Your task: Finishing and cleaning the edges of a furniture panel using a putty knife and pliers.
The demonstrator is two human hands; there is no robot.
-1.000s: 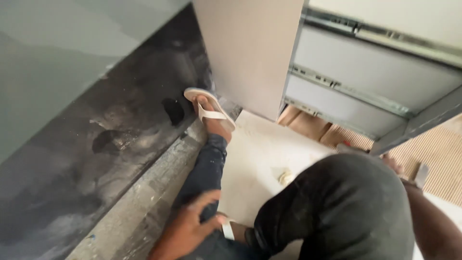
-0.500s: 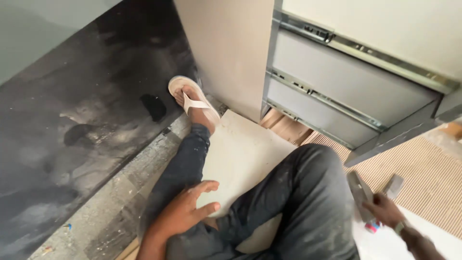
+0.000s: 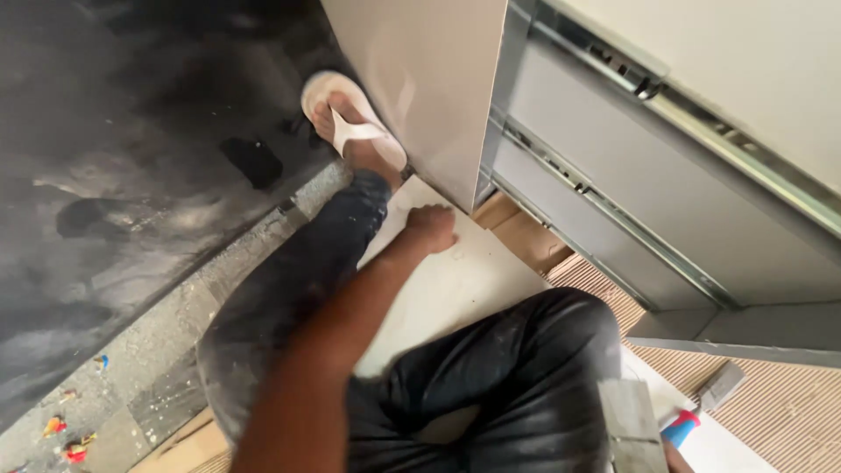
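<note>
My left hand [image 3: 431, 229] is stretched forward with its fingers curled into a fist. It rests on a white flat board [image 3: 455, 289] on the floor, just by the bottom corner of a beige cabinet panel [image 3: 420, 88]. My legs in dark trousers [image 3: 517, 385] lie over the board, and my foot in a white sandal [image 3: 355, 127] is beside the panel. Only a sliver of my right hand [image 3: 671, 457] shows at the bottom edge, around a tool with a red and blue handle [image 3: 681, 429] and a grey head [image 3: 723, 385]. A grey flat block [image 3: 632, 425] lies against my knee.
Grey drawer fronts with metal slide rails [image 3: 613, 201] hang to the right of the panel. Ribbed brown cardboard [image 3: 780, 412] covers the floor below them. On the left are a dark stained floor [image 3: 131, 175], a speckled stone strip [image 3: 149, 350] and small coloured bits [image 3: 74, 447].
My left hand has left my thigh and reached forward to the board at the panel's corner, closing into a fist. My right hand has dropped almost out of view.
</note>
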